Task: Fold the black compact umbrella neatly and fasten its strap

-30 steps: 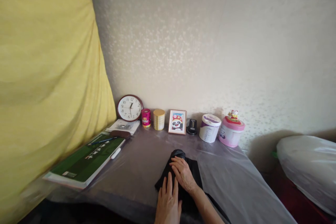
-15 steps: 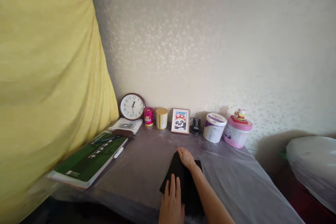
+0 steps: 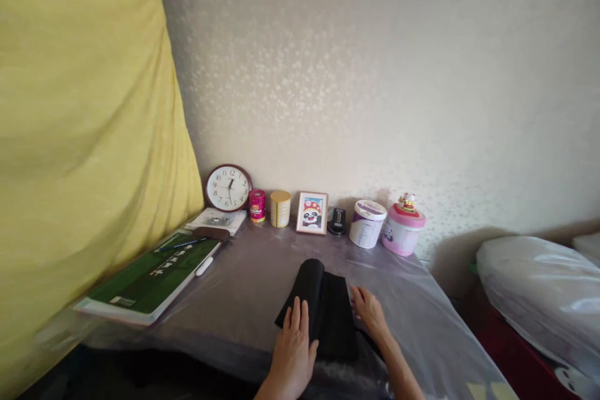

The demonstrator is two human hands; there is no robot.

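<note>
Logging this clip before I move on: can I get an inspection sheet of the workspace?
Surface: table under clear plastic sheet.
Job's things: folded black cloth, mid-table.
Clutter: clock, pink can, yellow can, framed picture, white tub, pink tub along the wall; green book at left.
Hands: left hand flat on the cloth's near end; right hand open at its right edge.
Cables: nothing seen.
Surroundings: yellow fabric left, wall behind, plastic-wrapped bundle right.

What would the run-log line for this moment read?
left hand: flat on black folded cloth | right hand: at cloth's right edge | surface: plastic-covered table
</note>
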